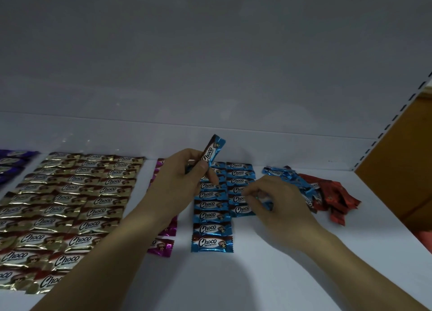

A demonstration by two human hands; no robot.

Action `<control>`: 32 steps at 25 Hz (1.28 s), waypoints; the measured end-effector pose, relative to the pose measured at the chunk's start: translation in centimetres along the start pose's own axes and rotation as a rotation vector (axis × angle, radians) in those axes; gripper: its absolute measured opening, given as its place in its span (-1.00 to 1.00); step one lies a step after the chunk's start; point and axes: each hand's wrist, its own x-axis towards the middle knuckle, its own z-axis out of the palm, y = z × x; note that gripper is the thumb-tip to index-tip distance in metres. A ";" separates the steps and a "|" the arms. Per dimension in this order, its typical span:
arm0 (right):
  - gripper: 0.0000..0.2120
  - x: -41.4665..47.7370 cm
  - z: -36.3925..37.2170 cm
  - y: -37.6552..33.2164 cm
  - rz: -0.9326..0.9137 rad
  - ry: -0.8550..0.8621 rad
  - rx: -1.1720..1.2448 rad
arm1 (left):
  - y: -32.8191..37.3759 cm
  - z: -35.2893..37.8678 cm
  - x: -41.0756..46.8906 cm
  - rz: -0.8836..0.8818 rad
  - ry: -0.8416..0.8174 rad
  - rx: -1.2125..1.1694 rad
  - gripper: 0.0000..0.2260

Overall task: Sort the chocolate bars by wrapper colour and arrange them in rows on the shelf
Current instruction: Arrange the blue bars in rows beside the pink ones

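The left edge cuts off the purple bars (10, 165). The left hand (177, 184) and forearm hide most of the magenta row (163, 244), and its fingers (211, 175) cover the lower end of the raised blue bar (213, 150). The right hand (278, 208) covers most of a blue wrapper (267, 204); its grip there is unclear. The small print (210, 245) is unreadable.

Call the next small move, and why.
Probably: the right hand lowers its pinched bar onto the shelf just nearer than the last bar of the second blue column. That column ends short of the first column, the hand hovers at that end, and the left hand holds a raised bar ready to follow.
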 end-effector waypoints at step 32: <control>-0.84 -3.3 0.3 1.3 -0.148 0.019 0.006 | -0.1 -1.0 0.5 -0.109 0.231 -0.464 -0.86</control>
